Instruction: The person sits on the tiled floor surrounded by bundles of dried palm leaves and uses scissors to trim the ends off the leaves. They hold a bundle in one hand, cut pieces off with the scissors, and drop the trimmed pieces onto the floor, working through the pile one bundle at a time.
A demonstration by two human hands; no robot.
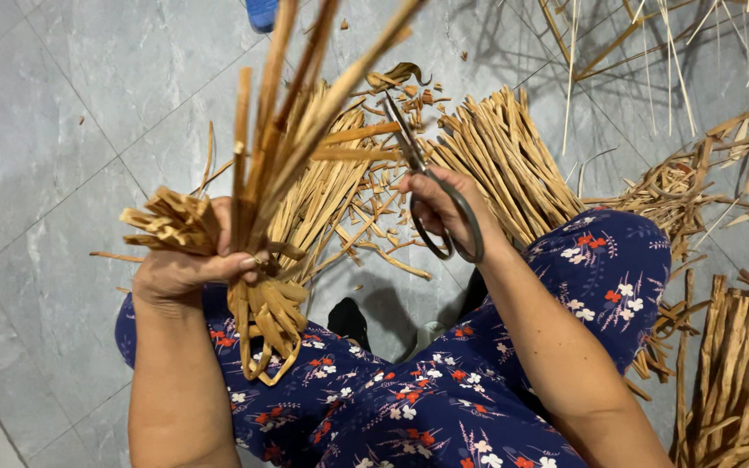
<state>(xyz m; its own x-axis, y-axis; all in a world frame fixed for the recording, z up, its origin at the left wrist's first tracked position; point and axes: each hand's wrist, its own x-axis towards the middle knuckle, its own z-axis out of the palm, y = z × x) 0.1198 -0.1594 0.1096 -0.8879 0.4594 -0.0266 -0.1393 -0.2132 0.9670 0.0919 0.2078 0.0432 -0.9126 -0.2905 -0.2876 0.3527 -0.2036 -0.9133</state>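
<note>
Nearest the camera, two knees in navy floral fabric (444, 399) frame the bottom of the view, with the grey marbled floor tiles (54, 130) showing beyond them.

Just past the left knee, the left hand (185, 270) is clenched around a bunch of flat tan reed strips (275, 147). The strips rise steeply up and to the right out of the fist, their tips running out of the top edge. Below the fist the short lower ends loop and curl over the left knee, and a stubby cut tuft sticks out to the left of the knuckles.

To the right and a little farther, the right hand (437, 211) grips a pair of dark metal scissors (431, 195), thumb and fingers through the loop handles. The blades point up and left, parted, and their tips touch strips that jut right from the held bunch.

Behind both hands a pile of cut strips (500, 160) fans across the floor, with loose offcuts scattered near it. At near right lies a heap of broader brown strips (739, 364). Far right, thin pale stalks (652, 52) cross the tiles. At the far top edge sits a small blue object (262, 12).
</note>
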